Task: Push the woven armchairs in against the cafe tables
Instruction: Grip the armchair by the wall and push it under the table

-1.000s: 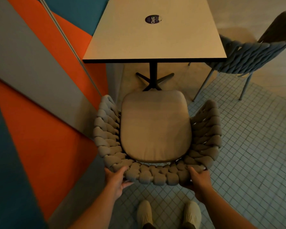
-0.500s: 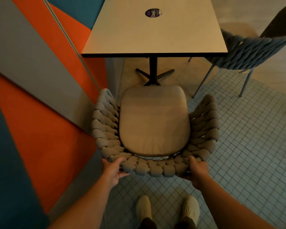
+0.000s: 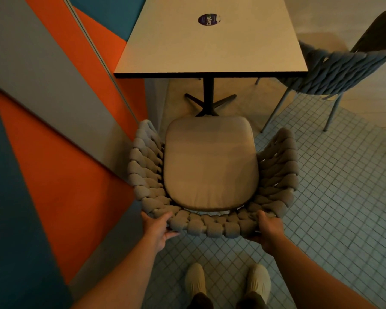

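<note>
L hand & R hand grip armchair backrest, arms outstretched

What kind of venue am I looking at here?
Likely a cafe seating area: a square pale pedestal table with a round dark sticker, grey woven-rope armchairs, and small-tiled flooring.

Both hands grip the woven back rim of the armchair, the left hand at its left corner and the right hand at its right. The seat cushion faces the table, its front edge short of the tabletop. A second armchair stands beside the table's right corner.
</note>
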### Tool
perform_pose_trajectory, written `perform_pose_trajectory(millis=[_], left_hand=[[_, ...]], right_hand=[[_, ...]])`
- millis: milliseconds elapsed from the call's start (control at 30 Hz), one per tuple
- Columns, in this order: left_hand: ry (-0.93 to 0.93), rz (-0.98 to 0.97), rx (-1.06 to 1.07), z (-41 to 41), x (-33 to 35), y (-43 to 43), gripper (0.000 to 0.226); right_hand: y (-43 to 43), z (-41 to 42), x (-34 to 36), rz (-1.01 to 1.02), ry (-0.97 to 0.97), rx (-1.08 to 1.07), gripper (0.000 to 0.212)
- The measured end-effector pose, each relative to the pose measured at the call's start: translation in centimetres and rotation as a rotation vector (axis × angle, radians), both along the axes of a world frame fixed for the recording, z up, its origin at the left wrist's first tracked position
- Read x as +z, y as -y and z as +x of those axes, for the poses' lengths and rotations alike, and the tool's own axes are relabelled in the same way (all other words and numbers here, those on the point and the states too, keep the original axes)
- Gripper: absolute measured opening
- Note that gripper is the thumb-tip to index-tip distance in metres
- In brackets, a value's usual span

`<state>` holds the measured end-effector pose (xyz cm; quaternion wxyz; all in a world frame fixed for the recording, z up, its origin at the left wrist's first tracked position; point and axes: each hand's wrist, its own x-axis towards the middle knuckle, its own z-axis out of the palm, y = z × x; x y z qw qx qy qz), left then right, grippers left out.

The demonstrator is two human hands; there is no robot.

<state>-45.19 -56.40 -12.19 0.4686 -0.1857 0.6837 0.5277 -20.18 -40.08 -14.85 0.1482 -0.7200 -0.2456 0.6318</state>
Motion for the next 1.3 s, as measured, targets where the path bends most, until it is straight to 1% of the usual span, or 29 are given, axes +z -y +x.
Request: perform_pose_trajectory(millis=[167,300,367,433,467,533,567,633,667,700,767,900,967,1067,1167,1300], left_hand=[[-0.017,-0.009,0.009,0.3,0.1,-0.1,0.099],[-0.020,-0.016,0.024,0.4,0.1,0.0,0.096],[-0.038,-0.024,-0.002,0.3,0.2,0.2,0.093],[-0.091,-0.081,-0.053,0.3,0.7,0.3,0.088],[-0.153,-0.136,-0.093,0.3,1.1,0.4,0.083],[-0.311,-0.267,-0.238,0.5,2.1,0.3,0.076],[-0.384,-0.331,-0.342,0.6,2.8,0.4,0.079],[-0.478,-0.400,-0.542,0.9,4.6,0.2,0.082],[-0.509,-0.405,-0.634,1.1,5.6,0.1,0.078],[-0.529,-0.398,-0.733,1.2,6.4,0.0,0.073],[-0.544,-0.406,-0.958,1.8,8.2,-0.2,0.063],[-0.514,-0.386,-1.277,2.8,10.4,-1.2,0.045],[-0.505,-0.370,-1.399,3.5,11.5,-2.0,0.033],[-0.533,-0.331,-1.504,4.6,12.8,-3.4,0.042],[-0.593,-0.291,-1.587,5.5,13.8,-4.8,0.046],[-0.643,-0.252,-1.684,6.9,14.8,-6.6,0.049]], right_hand=[[-0.1,0.1,-0.2,-0.028,0.002,-0.001,0.040],[-0.1,0.3,-0.7,-0.022,0.007,-0.005,0.042],[0.1,0.4,-0.6,-0.004,0.010,0.002,0.041],[0.3,0.6,0.3,0.011,0.028,0.040,0.037],[0.4,0.8,0.8,0.022,0.067,0.098,0.035],[0.7,1.0,2.2,0.073,0.191,0.279,0.029],[0.9,1.2,3.0,0.111,0.250,0.345,0.029],[1.1,1.4,4.6,0.202,0.364,0.486,0.034],[1.2,1.6,5.5,0.256,0.425,0.597,0.036],[1.3,1.7,6.5,0.295,0.481,0.707,0.036],[1.5,1.9,8.2,0.344,0.545,0.853,0.032],[1.8,2.0,11.0,0.366,0.535,1.137,0.032],[2.1,2.0,11.6,0.393,0.495,1.188,0.029],[2.6,2.3,12.7,0.394,0.460,1.214,0.035],[3.1,2.9,13.8,0.404,0.451,1.244,0.039],[3.2,4.3,14.6,0.371,0.471,1.184,0.044]])
